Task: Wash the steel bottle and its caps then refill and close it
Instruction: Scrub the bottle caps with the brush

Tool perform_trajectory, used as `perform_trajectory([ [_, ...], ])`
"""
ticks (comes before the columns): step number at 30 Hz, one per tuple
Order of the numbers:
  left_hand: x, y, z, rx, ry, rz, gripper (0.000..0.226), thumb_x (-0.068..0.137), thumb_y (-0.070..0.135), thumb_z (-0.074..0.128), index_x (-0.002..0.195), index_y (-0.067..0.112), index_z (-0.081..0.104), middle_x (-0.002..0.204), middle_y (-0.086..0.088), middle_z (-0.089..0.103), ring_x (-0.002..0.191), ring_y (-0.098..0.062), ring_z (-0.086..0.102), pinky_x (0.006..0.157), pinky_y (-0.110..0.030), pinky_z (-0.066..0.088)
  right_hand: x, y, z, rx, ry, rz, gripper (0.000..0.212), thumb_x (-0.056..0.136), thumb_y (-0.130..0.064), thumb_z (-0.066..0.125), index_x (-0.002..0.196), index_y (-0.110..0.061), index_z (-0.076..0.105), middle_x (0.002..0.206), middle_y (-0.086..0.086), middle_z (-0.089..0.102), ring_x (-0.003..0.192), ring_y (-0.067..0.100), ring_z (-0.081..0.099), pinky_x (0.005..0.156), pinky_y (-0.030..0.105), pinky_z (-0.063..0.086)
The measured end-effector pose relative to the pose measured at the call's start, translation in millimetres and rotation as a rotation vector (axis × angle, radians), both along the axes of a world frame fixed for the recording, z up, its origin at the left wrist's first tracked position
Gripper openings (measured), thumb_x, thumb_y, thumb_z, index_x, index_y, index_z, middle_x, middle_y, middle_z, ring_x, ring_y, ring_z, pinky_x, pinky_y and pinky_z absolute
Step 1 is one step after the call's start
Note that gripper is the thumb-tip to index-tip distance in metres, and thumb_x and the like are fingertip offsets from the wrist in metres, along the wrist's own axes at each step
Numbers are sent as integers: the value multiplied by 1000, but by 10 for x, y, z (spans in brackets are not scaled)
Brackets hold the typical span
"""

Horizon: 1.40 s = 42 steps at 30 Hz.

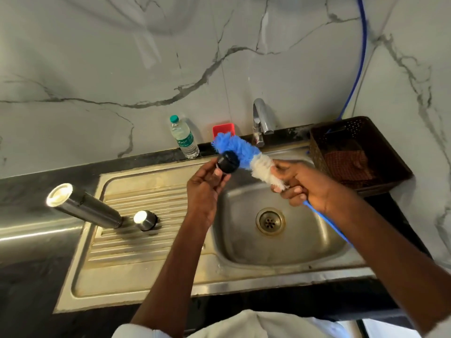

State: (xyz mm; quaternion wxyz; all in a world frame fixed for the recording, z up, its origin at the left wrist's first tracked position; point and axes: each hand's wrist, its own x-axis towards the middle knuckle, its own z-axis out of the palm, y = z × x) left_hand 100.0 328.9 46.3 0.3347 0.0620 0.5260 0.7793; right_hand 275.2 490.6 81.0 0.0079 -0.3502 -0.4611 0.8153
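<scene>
Above the sink basin [280, 250], the left hand [203, 189] pinches the black inner cap [228, 162] while the right hand [305, 185] grips the bottle brush [244, 152] against it (scrubbing, probably). Left of the basin stand the steel bottle [83, 206], inverted, and steel outer cap [145, 220]; rinsing, refilling and closing remain.

A home kitchen, seen from above the washing-up corner: a stainless steel sink [288, 252] with a ribbed draining board [136, 215] is set into a dark stone tabletop [29, 276], beneath a chrome tap [261, 118]. Grey-veined marble-look panels [97, 69] line the walls. Along the back edge stand a plastic water bottle [184, 137] and a small red tray [223, 129]; a brown perforated basket [361, 152] holding a checked cloth [346, 162] sits beside the basin.
</scene>
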Motion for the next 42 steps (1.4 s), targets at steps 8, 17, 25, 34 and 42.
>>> perform_trajectory([
  [8,45,159,-187,-344,560,272,43,83,-12,71,117,15,71,107,1,77,95,-14,73,91,-48,62,53,-570,-329,-737,230,-105,9,98,-24,50,99,-15,51,75,6,45,38,2,32,30,13,25],
  [17,37,119,-171,-260,296,-194,48,92,-7,75,134,5,57,129,-17,69,111,-32,74,85,-33,64,83,-562,-200,67,-48,-166,23,103,-23,59,125,-24,65,66,9,54,41,7,27,37,14,20],
  [25,125,145,-209,-102,-85,-151,35,106,10,59,138,-2,52,135,-23,66,116,-35,73,92,-45,63,-5,-679,-172,619,-147,-180,31,97,-28,68,126,-39,64,86,-11,73,49,-2,57,44,15,38],
  [34,132,137,-180,55,-438,41,20,95,14,67,113,7,69,105,-12,76,86,-23,75,67,-31,64,178,-1033,-75,1146,-274,25,64,90,-36,68,146,-53,42,104,-4,73,91,21,69,83,38,58],
  [42,72,104,-155,101,-419,73,38,97,-1,62,135,1,59,122,-20,75,106,-31,77,80,-40,66,138,-961,-6,1386,-476,215,75,97,-20,55,152,-61,23,112,-9,47,88,25,62,82,43,55],
])
